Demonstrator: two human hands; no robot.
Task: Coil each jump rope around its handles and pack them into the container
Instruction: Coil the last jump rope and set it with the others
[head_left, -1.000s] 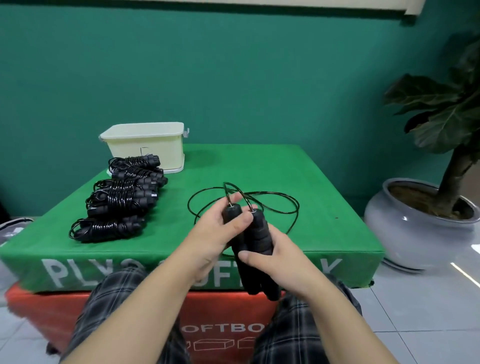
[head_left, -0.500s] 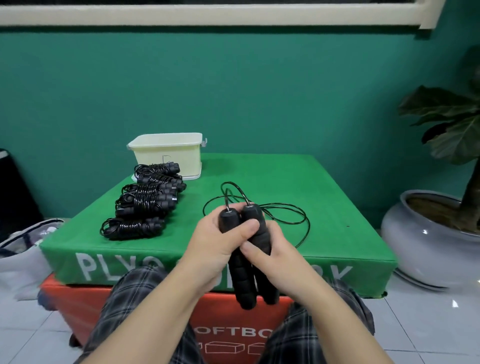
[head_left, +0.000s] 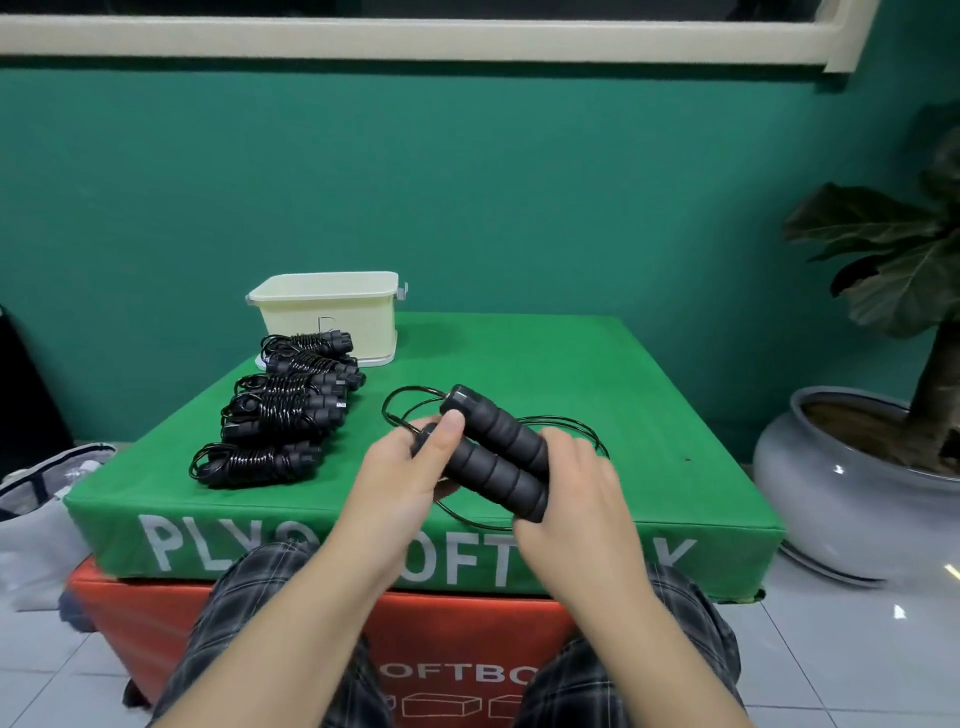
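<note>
Two black foam jump-rope handles (head_left: 493, 457) lie side by side, tilted up to the left, held over the green box (head_left: 623, 395). My left hand (head_left: 410, 478) grips their cable end, thumb on top. My right hand (head_left: 576, 493) holds their lower end from the right. Their loose black cable (head_left: 410, 397) loops on the green top behind my hands. Several coiled black ropes (head_left: 280, 410) sit in a row at the left. A cream container (head_left: 322, 306) with its lid on stands behind them.
The green box sits on an orange box (head_left: 135, 623). A grey pot (head_left: 841, 499) with a plant stands on the floor at the right. A bag (head_left: 36, 519) lies on the floor at the left. My knees in plaid are below.
The handles have turned from hanging nearly upright to lying slanted, top ends to the left. My hands rose a little over the green box. The view tilted upward.
</note>
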